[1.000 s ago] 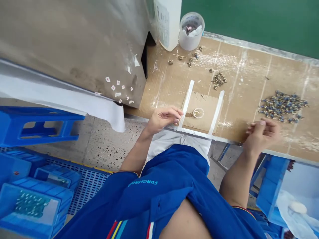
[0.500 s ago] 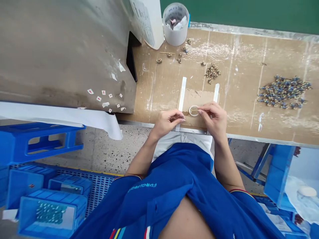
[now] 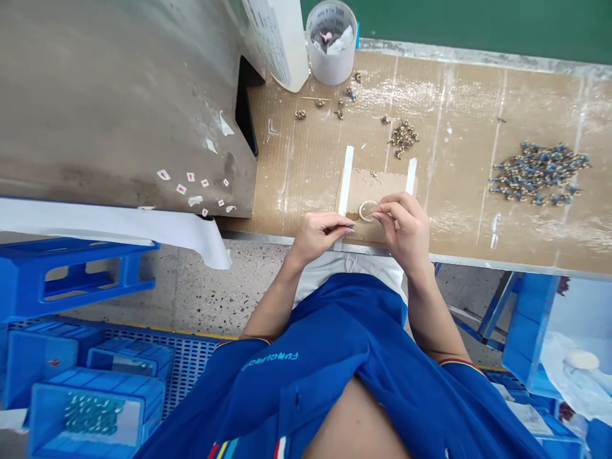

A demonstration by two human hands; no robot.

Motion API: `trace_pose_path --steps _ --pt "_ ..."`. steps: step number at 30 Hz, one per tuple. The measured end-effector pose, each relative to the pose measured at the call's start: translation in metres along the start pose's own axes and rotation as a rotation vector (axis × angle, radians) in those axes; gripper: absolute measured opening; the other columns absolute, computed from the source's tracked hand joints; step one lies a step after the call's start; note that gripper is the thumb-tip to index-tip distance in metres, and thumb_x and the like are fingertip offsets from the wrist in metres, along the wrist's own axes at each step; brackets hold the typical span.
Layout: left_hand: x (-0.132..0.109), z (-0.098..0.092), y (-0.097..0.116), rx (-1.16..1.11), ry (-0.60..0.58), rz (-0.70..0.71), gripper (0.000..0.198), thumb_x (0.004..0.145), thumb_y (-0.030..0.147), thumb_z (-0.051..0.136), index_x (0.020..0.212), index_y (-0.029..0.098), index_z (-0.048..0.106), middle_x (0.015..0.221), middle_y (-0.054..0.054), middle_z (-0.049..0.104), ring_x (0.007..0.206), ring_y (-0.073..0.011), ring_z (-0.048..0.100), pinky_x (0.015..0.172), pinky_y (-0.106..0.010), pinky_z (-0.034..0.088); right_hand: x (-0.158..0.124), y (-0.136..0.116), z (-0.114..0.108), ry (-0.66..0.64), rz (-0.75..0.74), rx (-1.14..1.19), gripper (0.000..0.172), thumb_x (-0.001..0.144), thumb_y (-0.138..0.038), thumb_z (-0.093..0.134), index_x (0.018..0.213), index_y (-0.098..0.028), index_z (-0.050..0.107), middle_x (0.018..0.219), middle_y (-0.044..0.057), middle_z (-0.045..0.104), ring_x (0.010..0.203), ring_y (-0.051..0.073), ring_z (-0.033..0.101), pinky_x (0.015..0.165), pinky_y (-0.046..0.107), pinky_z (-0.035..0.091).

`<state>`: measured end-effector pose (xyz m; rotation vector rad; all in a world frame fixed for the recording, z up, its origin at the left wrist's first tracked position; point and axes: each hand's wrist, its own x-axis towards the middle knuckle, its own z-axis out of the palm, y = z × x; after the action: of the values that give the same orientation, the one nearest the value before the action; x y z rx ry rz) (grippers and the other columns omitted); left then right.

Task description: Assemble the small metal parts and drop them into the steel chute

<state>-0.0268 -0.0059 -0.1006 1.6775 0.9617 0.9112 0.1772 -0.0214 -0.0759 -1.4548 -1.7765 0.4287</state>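
Observation:
My left hand (image 3: 321,237) is pinched shut at the near edge of a cardboard piece (image 3: 382,181), with a tiny dark part (image 3: 352,227) showing at its fingertips, too small to name. To the right, my right hand (image 3: 405,228) is also pinched, its fingertips at the rim of a small white ring-shaped dish (image 3: 362,211). The thin toothpick in those fingers is now mostly hidden by them. White tape strips (image 3: 345,178) run along the sides of the cardboard. Beyond it lies a small cluster of brass-coloured parts (image 3: 404,137).
A larger pile of blue and brass parts (image 3: 538,173) lies at the right. A white tub (image 3: 332,67) with scraps stands at the back, near a loose toothpick (image 3: 315,99). A metal box (image 3: 143,115) with small arrow labels (image 3: 190,177) borders the left side.
My left fingers have closed closer together and a tiny dark part shows at their tips. My right fingertips have moved nearer the dish, and the toothpick shows less. The view has shifted slightly.

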Motion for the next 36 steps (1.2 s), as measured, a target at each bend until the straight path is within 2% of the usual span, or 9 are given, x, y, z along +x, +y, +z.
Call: trace_pose_path --steps 7,13,21,29,36 --pt "0.001 0.0 0.0 0.022 -0.019 0.029 0.014 0.09 0.028 0.072 0.091 0.017 0.08 0.081 -0.006 0.078 0.068 -0.0137 0.068 0.062 -0.025 0.051 -0.006 -0.016 -0.006 0.06 0.165 0.199 0.021 0.098 -0.038 0.059 0.086 -0.024 0.069 0.082 0.003 0.076 0.076 0.018 0.072 0.07 0.031 0.057" --pt "0.001 0.0 0.002 0.011 -0.009 -0.006 0.013 0.088 0.027 0.073 0.09 0.017 0.08 0.078 -0.006 0.077 0.063 -0.0124 0.064 0.058 -0.024 0.048 -0.008 -0.021 -0.002 0.042 0.128 0.27 0.018 0.096 -0.034 0.062 0.083 -0.023 0.07 0.081 0.002 0.078 0.074 0.017 0.074 0.067 0.028 0.056" --pt "0.002 0.001 0.005 -0.009 -0.021 -0.05 0.014 0.089 0.028 0.072 0.088 0.017 0.08 0.08 -0.006 0.077 0.065 -0.0127 0.066 0.059 -0.023 0.049 -0.007 -0.02 -0.002 -0.021 0.159 0.217 0.022 0.096 -0.038 0.061 0.082 -0.024 0.071 0.081 0.002 0.078 0.072 0.017 0.073 0.067 0.029 0.057" --pt "0.002 0.001 0.003 -0.004 -0.031 -0.03 0.013 0.089 0.027 0.071 0.088 0.016 0.079 0.081 -0.006 0.077 0.067 -0.013 0.067 0.061 -0.023 0.05 -0.008 -0.019 0.0 -0.032 0.151 0.188 0.021 0.096 -0.037 0.061 0.082 -0.024 0.071 0.08 0.002 0.078 0.071 0.017 0.073 0.065 0.029 0.057" --pt "0.002 0.001 0.005 -0.008 -0.023 -0.032 0.012 0.088 0.026 0.071 0.089 0.016 0.079 0.081 -0.006 0.077 0.068 -0.0133 0.067 0.061 -0.024 0.049 -0.007 -0.021 0.0 -0.034 0.078 0.139 0.02 0.097 -0.033 0.059 0.081 -0.025 0.07 0.08 0.001 0.078 0.073 0.018 0.073 0.068 0.03 0.057"
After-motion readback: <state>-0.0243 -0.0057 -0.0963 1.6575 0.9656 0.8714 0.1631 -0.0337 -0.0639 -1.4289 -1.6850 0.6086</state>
